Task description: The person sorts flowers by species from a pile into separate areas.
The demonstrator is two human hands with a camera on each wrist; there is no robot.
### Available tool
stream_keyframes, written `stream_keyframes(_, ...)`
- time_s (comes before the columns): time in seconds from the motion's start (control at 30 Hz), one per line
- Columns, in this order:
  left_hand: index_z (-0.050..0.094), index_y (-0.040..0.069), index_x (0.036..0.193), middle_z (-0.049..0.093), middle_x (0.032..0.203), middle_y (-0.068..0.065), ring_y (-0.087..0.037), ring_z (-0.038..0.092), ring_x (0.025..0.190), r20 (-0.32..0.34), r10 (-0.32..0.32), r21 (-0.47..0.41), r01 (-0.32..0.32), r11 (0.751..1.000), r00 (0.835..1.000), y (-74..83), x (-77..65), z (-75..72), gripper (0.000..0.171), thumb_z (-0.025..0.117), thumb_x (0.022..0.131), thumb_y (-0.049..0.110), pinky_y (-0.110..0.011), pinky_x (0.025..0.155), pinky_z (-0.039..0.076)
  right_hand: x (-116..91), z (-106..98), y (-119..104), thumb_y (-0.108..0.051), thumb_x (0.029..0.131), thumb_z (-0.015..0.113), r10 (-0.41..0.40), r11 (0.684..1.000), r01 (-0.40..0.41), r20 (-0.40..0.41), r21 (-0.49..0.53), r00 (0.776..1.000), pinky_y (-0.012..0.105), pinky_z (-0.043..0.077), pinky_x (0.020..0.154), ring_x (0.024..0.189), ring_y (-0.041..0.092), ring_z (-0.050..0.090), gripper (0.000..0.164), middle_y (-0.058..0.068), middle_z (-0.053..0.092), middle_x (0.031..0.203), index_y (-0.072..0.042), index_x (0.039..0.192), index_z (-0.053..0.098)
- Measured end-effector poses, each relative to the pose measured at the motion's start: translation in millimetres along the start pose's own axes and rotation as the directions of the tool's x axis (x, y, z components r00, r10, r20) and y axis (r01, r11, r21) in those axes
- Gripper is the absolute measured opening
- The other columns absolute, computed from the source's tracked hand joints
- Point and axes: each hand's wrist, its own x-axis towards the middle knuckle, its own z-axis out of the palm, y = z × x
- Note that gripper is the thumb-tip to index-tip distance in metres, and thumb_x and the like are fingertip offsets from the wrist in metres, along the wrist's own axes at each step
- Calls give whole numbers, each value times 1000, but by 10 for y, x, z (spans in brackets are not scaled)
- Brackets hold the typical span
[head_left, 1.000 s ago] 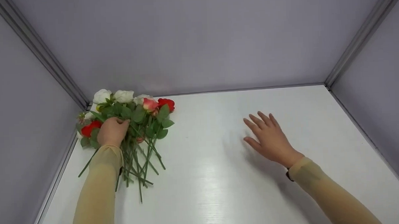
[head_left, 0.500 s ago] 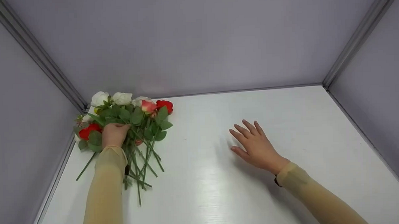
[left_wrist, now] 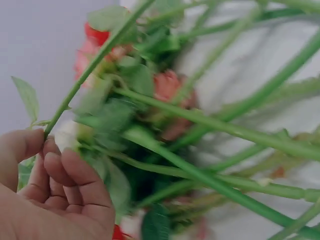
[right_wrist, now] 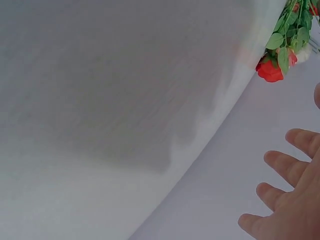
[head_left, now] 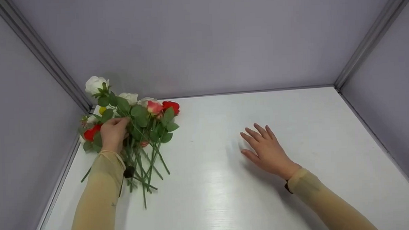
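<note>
My left hand pinches the green stem of a white rose between thumb and index finger. The bloom stands higher than the other flowers, at the back left, its leaves trailing below it. Around and under that hand lies a pile of artificial flowers: a red rose, a pink rose, another white rose and many crossing green stems. My right hand hovers over the right half of the table, its fingers spread and holding nothing.
A white tabletop spans the space beneath both hands. Grey panels enclose it, with a back wall behind the flowers and a side wall close to the pile's left.
My left hand has drawn the white rose up out of the pile, its bloom rising above the others. My right hand has moved left and a little nearer to me, fingers still spread.
</note>
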Motion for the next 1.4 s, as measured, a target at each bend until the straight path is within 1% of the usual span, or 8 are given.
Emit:
stream_keyframes(0.17, 66, 4, 123, 64, 111, -15, -25, 65, 98, 95, 121, -81, -114, 990, 988, 173, -232, 164, 35, 65, 102, 31, -39, 94, 56, -8, -24, -83, -29, 107, 57, 22, 990, -16, -41, 142, 999, 51, 26, 121, 147, 31, 36, 48, 9, 51, 152, -13, 151, 51)
stream_keyframes(0.3, 64, -1, 125, 65, 116, -19, -26, 68, 99, 204, 211, -134, -186, 973, 956, 203, -458, 429, 38, 66, 102, 29, -37, 90, 59, -3, -59, -259, -17, 107, 57, 95, 933, -78, -30, 352, 995, 42, 46, 108, 132, 20, 53, 40, 2, 60, 142, -15, 147, 57)
stream_keyframes(0.5, 63, -4, 117, 68, 110, -22, -29, 71, 94, 360, 325, -259, -241, 935, 875, 156, -829, 920, 25, 66, 102, 16, -39, 85, 61, 31, -74, -576, -27, 107, 59, 149, 757, -155, 64, 635, 987, 35, 56, 87, 108, 11, 65, 29, -12, 68, 125, -27, 135, 66)
stream_keyframes(0.7, 64, -4, 114, 69, 106, -20, -31, 71, 96, 471, 413, -329, -279, 902, 780, 62, -1149, 1304, 15, 59, 104, 7, -42, 86, 61, 21, 1, -831, -31, 104, 64, 113, 473, -239, 211, 848, 971, 33, 58, 85, 107, 34, 67, 30, 3, 72, 121, -19, 130, 70)
stream_keyframes(0.8, 64, -3, 114, 69, 105, -19, -29, 72, 95, 500, 421, -339, -276, 899, 757, 10, -1241, 1429, 15, 59, 104, 6, -42, 85, 61, -11, 40, -925, -27, 102, 67, 106, 363, -266, 244, 893, 964, 35, 58, 85, 105, 33, 69, 30, 12, 73, 116, -11, 127, 71)
stream_keyframes(1.1, 63, -3, 116, 69, 106, -19, -29, 71, 97, 550, 397, -352, -227, 908, 735, -108, -1332, 1595, 16, 59, 104, 7, -43, 84, 62, -115, 135, -1001, -18, 95, 76, 168, 177, -341, 313, 923, 935, 36, 61, 75, 88, 25, 71, 30, 17, 74, 98, 5, 113, 70)
stream_keyframes(1.23, 63, -2, 120, 69, 110, -18, -29, 71, 99, 581, 366, -353, -180, 918, 727, -136, -1357, 1626, 19, 58, 105, 8, -43, 86, 61, -144, 169, -990, -14, 94, 76, 185, 131, -349, 323, 928, 928, 37, 62, 76, 86, 24, 71, 32, 22, 72, 98, 11, 112, 66)
stream_keyframes(1.4, 61, -4, 127, 70, 116, -18, -29, 70, 104, 590, 353, -375, -141, 916, 726, -189, -1387, 1649, 29, 66, 101, 8, -43, 91, 59, -149, 195, -978, -14, 94, 77, 228, 168, -331, 290, 928, 929, 37, 62, 76, 84, 25, 70, 26, 23, 71, 97, 6, 107, 68)
